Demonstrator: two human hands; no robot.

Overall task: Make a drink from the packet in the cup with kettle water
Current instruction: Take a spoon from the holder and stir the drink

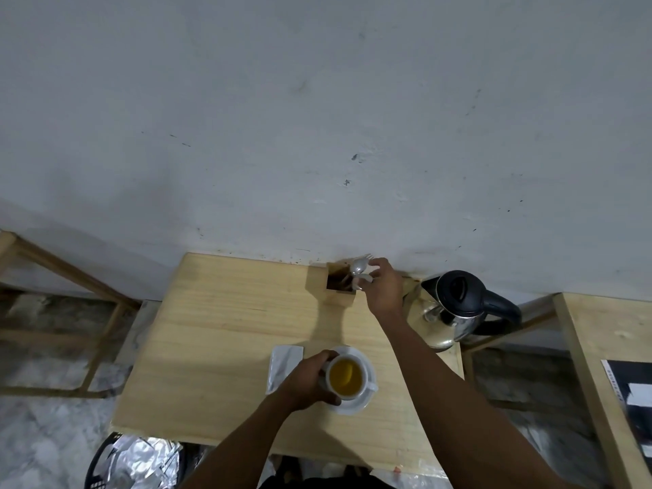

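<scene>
Left hand on the cup, right hand up at the cutlery box

Left hand (306, 380) is wrapped around the white cup (345, 377), full of amber liquid, on its saucer (365, 358). Right hand (382, 290) pinches a spoon (359, 267) over the wooden holder (340, 284), more utensils inside. Opened packet (284, 365) lies just left of the saucer; kettle (458, 305), lid shut, sits at the right.

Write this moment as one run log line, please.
left hand holds cup | right hand grips spoon at holder
</scene>
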